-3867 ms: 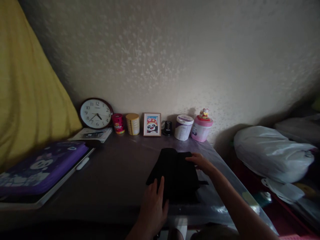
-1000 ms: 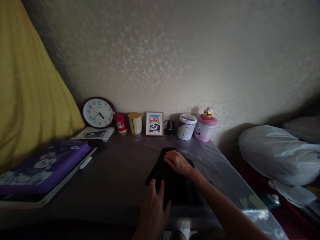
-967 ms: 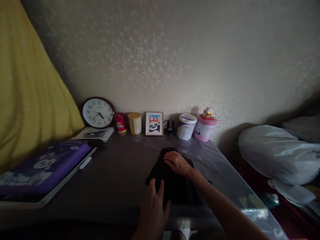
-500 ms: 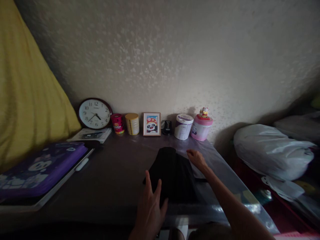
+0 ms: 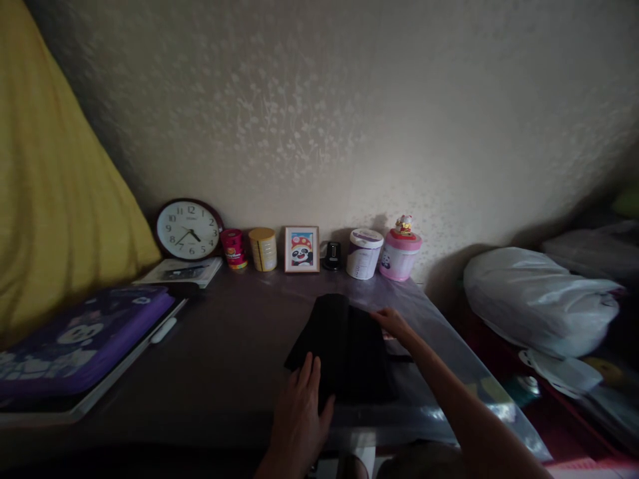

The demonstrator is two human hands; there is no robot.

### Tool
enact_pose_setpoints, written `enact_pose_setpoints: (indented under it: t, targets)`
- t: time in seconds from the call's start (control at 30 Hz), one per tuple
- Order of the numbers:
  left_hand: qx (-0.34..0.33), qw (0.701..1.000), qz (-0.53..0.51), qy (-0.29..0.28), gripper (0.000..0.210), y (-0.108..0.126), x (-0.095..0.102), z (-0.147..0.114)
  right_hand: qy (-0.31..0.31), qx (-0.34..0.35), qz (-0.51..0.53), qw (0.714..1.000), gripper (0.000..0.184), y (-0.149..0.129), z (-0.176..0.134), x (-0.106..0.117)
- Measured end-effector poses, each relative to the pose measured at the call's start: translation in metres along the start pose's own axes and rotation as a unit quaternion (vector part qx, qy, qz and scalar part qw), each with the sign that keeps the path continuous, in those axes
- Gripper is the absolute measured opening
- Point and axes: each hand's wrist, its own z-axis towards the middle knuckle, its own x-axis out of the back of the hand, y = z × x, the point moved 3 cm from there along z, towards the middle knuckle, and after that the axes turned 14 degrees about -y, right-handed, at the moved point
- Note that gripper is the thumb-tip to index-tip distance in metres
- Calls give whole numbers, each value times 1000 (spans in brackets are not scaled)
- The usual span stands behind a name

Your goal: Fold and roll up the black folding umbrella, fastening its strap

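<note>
A piece of black cloth (image 5: 344, 352), seemingly a folded garment, lies on the table (image 5: 224, 359) in front of me. A crease runs down its middle. My left hand (image 5: 302, 406) rests on its lower left part, with fingers stretched out and the thumb apart. At the cloth's upper right edge, my right hand (image 5: 394, 324) is closed in a pinch on the fabric. A flat dark-edged thing (image 5: 397, 347) shows partly from under the cloth below my right wrist; its kind is unclear.
Along the wall stand a clock (image 5: 188, 229), a red can (image 5: 233, 249), a yellow-lidded can (image 5: 263, 251), a framed panda picture (image 5: 301, 250) and two tubs, purple-white (image 5: 365, 255) and pink (image 5: 400, 256). A purple case (image 5: 84, 339) lies left. A white bag (image 5: 534, 306) is beyond the right edge.
My left hand's fingers have come together and down onto the cloth. My right hand has lowered slightly to the cloth's right edge and grips it. The camera view shifted a little.
</note>
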Motion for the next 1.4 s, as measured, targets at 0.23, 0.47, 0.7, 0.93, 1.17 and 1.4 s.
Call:
enact_pose_setpoints:
  t: [0.23, 0.47, 0.7, 0.93, 1.17, 1.4]
  targets:
    - [4, 1000, -5, -16, 58, 2, 2, 0, 37, 13, 29, 999, 16, -1, 1, 5]
    - [-4, 1000, -17, 1, 57, 0, -2, 1, 18, 13, 97, 995, 21, -4, -2, 1]
    - [-9, 1000, -4, -6, 59, 0, -4, 0, -103, 8, 163, 981, 30, -7, -14, -14]
    - [-7, 1000, -11, -8, 60, 1, -2, 0, -129, 61, 195, 970, 20, -18, -18, -13]
    - [-17, 1000, -8, -9, 61, 3, 3, 0, -95, 109, 201, 969, 18, -40, -24, -15]
    - [-11, 1000, -3, -21, 61, 3, 3, 0, -41, 150, 187, 970, 18, -60, -16, -31]
